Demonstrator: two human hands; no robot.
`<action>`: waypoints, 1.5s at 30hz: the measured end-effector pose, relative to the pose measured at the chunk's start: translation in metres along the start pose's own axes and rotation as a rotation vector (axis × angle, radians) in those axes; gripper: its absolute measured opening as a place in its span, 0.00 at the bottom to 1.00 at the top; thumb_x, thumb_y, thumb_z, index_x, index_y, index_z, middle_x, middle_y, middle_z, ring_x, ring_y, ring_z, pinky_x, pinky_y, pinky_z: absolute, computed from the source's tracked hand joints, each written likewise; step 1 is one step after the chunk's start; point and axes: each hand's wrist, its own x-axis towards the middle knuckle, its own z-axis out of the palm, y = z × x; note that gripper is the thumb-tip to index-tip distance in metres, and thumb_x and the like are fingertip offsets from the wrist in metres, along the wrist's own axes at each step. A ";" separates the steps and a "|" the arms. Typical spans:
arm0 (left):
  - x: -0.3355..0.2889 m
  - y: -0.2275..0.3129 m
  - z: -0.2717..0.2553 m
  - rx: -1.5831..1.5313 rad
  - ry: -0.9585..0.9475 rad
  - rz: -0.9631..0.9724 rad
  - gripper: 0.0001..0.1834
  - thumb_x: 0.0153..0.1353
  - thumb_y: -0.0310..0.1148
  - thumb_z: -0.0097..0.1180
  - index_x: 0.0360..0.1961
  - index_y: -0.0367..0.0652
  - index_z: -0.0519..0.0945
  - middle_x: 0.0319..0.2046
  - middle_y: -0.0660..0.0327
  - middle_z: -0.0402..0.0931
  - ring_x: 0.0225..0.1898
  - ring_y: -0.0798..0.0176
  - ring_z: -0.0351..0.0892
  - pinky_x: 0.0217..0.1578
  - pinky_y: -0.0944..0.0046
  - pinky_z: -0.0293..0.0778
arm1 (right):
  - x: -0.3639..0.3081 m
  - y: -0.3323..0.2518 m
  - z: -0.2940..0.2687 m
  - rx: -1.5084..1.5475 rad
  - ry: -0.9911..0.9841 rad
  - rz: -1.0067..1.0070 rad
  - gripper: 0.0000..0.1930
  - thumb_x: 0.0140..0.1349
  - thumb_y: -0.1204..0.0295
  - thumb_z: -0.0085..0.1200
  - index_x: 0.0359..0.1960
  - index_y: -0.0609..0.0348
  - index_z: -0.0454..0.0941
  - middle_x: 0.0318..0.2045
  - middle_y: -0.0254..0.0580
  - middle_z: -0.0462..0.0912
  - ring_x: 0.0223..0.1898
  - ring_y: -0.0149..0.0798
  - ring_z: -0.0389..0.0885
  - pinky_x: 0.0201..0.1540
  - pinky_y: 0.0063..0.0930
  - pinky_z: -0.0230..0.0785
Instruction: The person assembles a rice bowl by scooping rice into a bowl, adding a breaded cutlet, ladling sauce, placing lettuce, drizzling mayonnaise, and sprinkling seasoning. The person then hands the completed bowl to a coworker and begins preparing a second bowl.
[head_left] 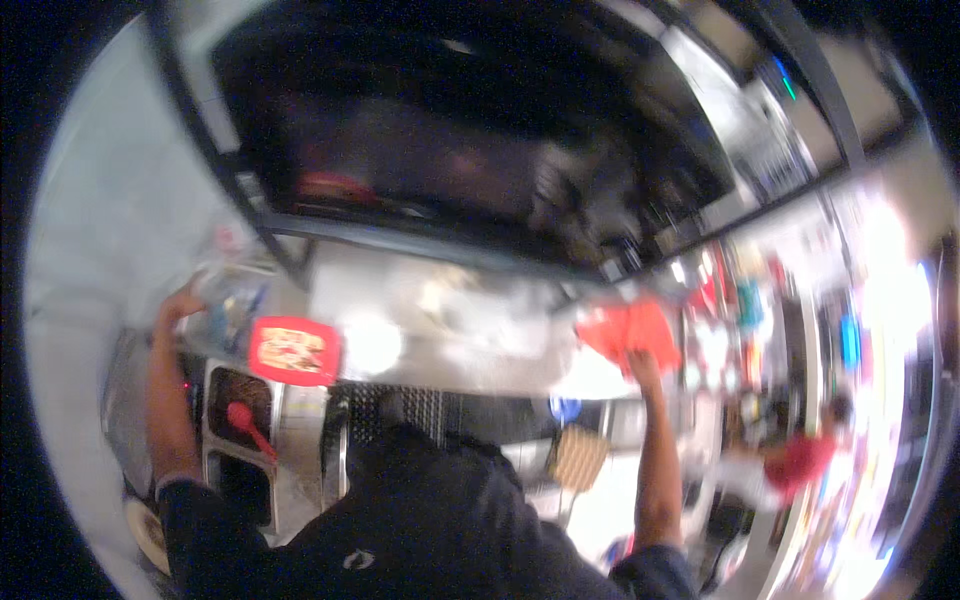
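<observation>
My right hand (642, 367) grips the near edge of a red-orange flat thing (628, 332) on the right part of the metal counter (480, 365). Blur hides whether that thing is a cloth or a tray. Far to the left, my left hand (182, 302) reaches up beside a clear container or bag (236, 308) with bluish contents. Its fingers are smeared, and I cannot tell whether they hold anything. Between my hands, nearer the left one, sits a red tray (333, 350) with pale pieces of food in it.
In front of me are metal pans (212, 410), one holding a red ladle or spoon (243, 420). A dark hood-like opening (450, 140) spans the far side above the counter. A waffle-patterned tan piece (581, 457) lies near my right arm. Another person in red (803, 466) is at right.
</observation>
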 end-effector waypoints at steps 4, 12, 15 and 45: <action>-0.021 0.034 -0.052 0.106 0.482 0.064 0.32 0.57 0.30 0.61 0.65 0.47 0.70 0.30 0.60 0.78 0.28 0.64 0.73 0.33 0.59 0.73 | 0.003 0.000 0.002 0.146 0.206 -0.127 0.18 0.69 0.57 0.55 0.40 0.62 0.84 0.28 0.43 0.85 0.31 0.36 0.84 0.36 0.34 0.74; -0.167 0.206 -0.002 -0.190 0.771 0.221 0.13 0.66 0.41 0.60 0.47 0.46 0.78 0.26 0.70 0.75 0.26 0.74 0.70 0.25 0.71 0.66 | -0.054 0.048 0.011 0.765 0.261 -0.021 0.06 0.58 0.74 0.58 0.36 0.59 0.81 0.27 0.37 0.86 0.29 0.29 0.84 0.35 0.26 0.76; -0.198 0.312 0.084 -0.293 0.605 0.456 0.12 0.67 0.39 0.60 0.46 0.45 0.78 0.27 0.70 0.76 0.26 0.75 0.70 0.26 0.71 0.67 | -0.077 0.068 0.028 0.677 0.302 0.039 0.07 0.59 0.74 0.58 0.39 0.60 0.81 0.29 0.41 0.88 0.31 0.33 0.86 0.39 0.29 0.77; -0.063 0.844 0.582 0.599 -0.149 0.984 0.31 0.59 0.42 0.63 0.58 0.32 0.74 0.51 0.36 0.75 0.57 0.38 0.75 0.57 0.44 0.70 | -0.529 0.106 0.344 1.528 0.384 1.174 0.14 0.69 0.64 0.53 0.51 0.58 0.78 0.37 0.44 0.88 0.35 0.37 0.87 0.31 0.34 0.78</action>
